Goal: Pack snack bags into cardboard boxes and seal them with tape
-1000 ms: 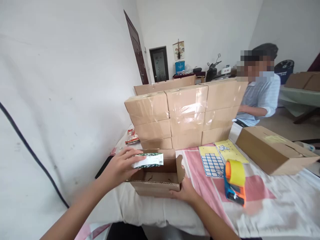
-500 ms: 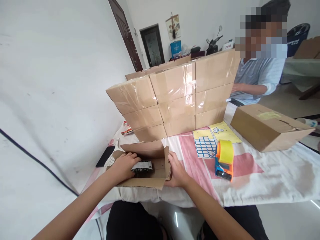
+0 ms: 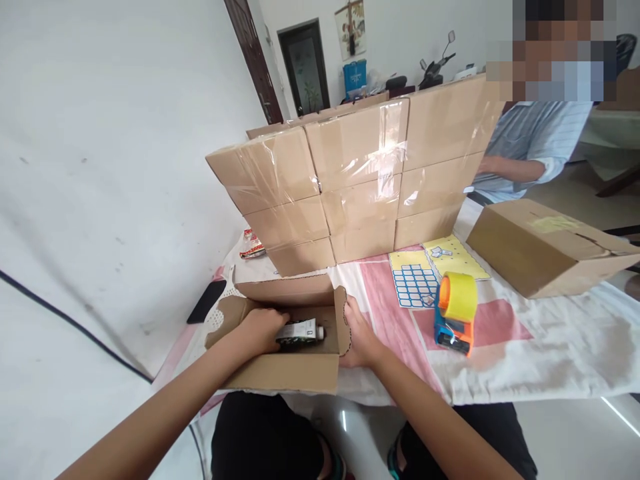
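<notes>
An open cardboard box (image 3: 280, 373) sits at the near table edge, flaps spread. My left hand (image 3: 263, 331) is inside it, gripping a small green-and-white product carton (image 3: 299, 331) that lies low in the box. My right hand (image 3: 361, 341) presses against the box's right outer wall, fingers flat. An orange-and-blue tape dispenser (image 3: 454, 312) with a yellow roll stands to the right of that hand.
A wall of taped cardboard boxes (image 3: 350, 180) stands behind. Label sheets (image 3: 415, 285) lie beside the dispenser. A larger brown box (image 3: 540, 248) rests at right. A black phone (image 3: 206, 301) and a snack packet (image 3: 251, 249) lie at left. Another person (image 3: 530, 143) sits behind the stack.
My left hand has lowered the small carton from above the open box down into it. My right hand stays on the box's right side. The view has tilted downward.
</notes>
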Motion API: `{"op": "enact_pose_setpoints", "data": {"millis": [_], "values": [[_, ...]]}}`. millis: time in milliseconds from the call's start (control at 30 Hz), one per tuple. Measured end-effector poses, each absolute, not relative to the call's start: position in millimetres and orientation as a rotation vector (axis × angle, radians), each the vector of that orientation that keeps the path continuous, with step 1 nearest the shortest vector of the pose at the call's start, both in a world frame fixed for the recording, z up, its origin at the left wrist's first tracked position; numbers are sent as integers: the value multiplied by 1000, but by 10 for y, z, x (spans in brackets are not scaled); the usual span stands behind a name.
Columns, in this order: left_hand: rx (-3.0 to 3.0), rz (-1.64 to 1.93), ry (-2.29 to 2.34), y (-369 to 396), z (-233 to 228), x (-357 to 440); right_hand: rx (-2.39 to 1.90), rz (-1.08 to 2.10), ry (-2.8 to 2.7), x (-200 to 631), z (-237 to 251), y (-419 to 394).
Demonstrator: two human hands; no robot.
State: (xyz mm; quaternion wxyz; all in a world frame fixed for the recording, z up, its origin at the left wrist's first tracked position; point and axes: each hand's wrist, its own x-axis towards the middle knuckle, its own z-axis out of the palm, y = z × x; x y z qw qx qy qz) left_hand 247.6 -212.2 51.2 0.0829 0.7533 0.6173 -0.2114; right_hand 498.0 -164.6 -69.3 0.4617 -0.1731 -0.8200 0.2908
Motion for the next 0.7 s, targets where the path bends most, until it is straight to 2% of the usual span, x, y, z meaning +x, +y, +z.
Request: {"op": "enact_pose_setpoints", "data": {"millis": [367, 500, 567, 633, 700], "values": [[2330, -658, 1819, -1949, 434, 2611, -439, 742, -1996, 4966, -665, -1638], [2379, -574, 1793, -1925, 583, 2589, -488, 769, -1990, 4956, -676, -1628], [2433, -221, 1915, -2073, 720, 2465, -503, 779, -1989, 4962, -675, -1622], [2347, 453, 2175, -2341, 778, 2248, -507, 768, -1985, 4975, -670, -1617], [1946, 1218, 2456, -2648, 660, 1988, -501, 754, -1988, 4989, -661, -1617]]}}
